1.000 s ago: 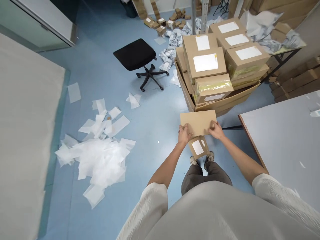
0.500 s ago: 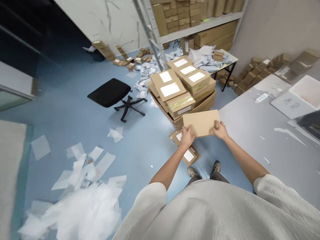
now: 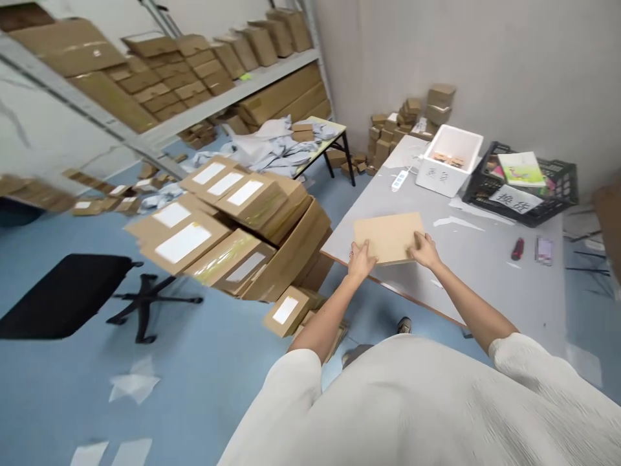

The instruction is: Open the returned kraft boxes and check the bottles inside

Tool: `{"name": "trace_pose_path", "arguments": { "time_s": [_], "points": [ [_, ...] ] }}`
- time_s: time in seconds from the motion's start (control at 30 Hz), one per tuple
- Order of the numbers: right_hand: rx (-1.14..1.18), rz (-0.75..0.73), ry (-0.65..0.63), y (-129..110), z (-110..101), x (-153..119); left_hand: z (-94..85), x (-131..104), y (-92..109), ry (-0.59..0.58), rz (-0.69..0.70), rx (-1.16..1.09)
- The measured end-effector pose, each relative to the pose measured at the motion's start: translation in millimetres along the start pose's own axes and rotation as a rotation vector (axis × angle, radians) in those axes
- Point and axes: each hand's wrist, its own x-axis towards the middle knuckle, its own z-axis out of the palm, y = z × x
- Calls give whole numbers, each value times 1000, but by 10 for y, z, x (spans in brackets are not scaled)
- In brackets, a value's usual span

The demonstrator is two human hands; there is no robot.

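Note:
A flat brown cardboard box (image 3: 391, 236) is held level between my two hands, over the near left edge of the grey table (image 3: 495, 285). My left hand (image 3: 360, 260) grips its near left corner, thumb on top. At its right end my right hand (image 3: 424, 250) is closed on the edge, thumb on top too. The fingers beneath the box are hidden. To the left stands a large open carton (image 3: 291, 252) piled with taped, white-labelled boxes (image 3: 182, 246).
On the table are a white foam box (image 3: 442, 181), a black crate (image 3: 524, 210), a red and black tool (image 3: 517, 248) and a power strip (image 3: 399, 180). A black chair (image 3: 68, 291) stands left. Smaller boxes (image 3: 286, 312) lie by my feet; shelves (image 3: 233, 84) hold more.
My view and body have turned right. The held box, still in both hands, is now over the table's edge instead of beside the loaded carton. The black crate has come fully into view.

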Motion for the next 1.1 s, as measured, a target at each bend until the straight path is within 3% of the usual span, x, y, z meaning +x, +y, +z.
{"name": "trace_pose_path", "arguments": {
  "time_s": [0.2,0.4,0.73,0.93,1.1],
  "points": [
    [33,148,90,809,-552,116,434,465,911,-68,164,94],
    [80,293,157,1353,-672,153,751,891,1404,-165,303,146],
    [98,500,172,1581,-430,284,935,1537,1632,-333,398,221],
    [106,495,175,1652,-430,310,909,1652,1656,-366,393,242],
    [41,405,246,1656,-587,366,845,1678,1676,-278,439,269]
  ]
}}
